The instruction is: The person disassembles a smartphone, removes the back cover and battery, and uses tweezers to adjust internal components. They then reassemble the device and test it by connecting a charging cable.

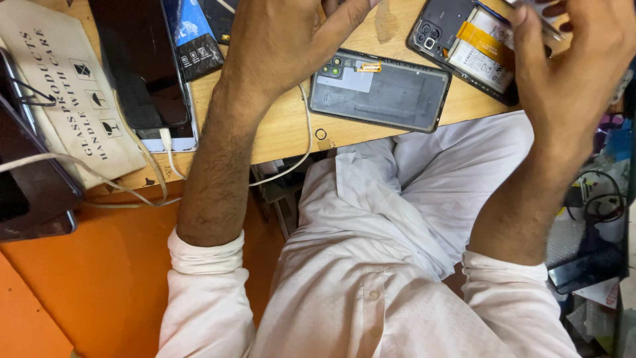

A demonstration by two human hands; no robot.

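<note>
Right hand [573, 66] grip curled round thin dark flat piece [540, 23], largely hidden, held over opened dark phone with exposed battery [467, 46]. Left hand [285, 40] rested on wooden bench [285, 126]; grip state could not be told, fingertips out of frame. Grey translucent phone back cover [379, 89] lay between hands, near bench edge. Judged risks: sleeve nudge could drop cover; slip of held piece could nick battery; white cable [301, 142] could snag left wrist.

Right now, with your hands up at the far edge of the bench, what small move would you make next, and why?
Probably bring the right hand down toward the opened phone. Its back is off and its insides are exposed, and the grey back cover lies apart beside it on the wooden bench. The left hand rests just above that cover.
</note>
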